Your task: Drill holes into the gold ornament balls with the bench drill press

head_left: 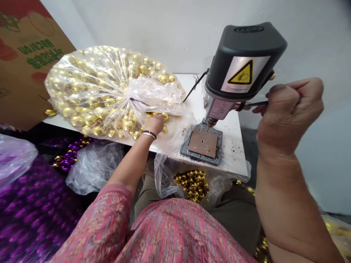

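A: Where do we find the left hand [155, 125]?

B: We see it at the gathered mouth of the big clear plastic bag [115, 87], reaching in from the near side. Shiny gold balls [128, 125] fill that bag, and a few lie by the opening, one just beside our fingers. Two bracelets circle the wrist.

A: Is its grip holding one?

B: We cannot tell; the back of the hand hides the fingertips.

A: And the right hand [290, 113]?

B: There we have a closed grip around the lever [258, 104] of the bench drill press [233, 75], up at the machine's right side. A yellow triangular warning label faces us from its black housing.

A: What sits under the chuck [211, 122]?

B: A square brown plate [200, 146] with a small dark hole, lying on the grey metal base [212, 160]. We notice dark shavings scattered around it on the white surface [233, 126].

A: Where else do we see gold balls?

B: A heap of them lies in open plastic below the surface's front edge, between our knees.

A: And to our left?

B: Purple balls [35, 204] under clear plastic low down, with a printed cardboard box [27, 73] standing behind.
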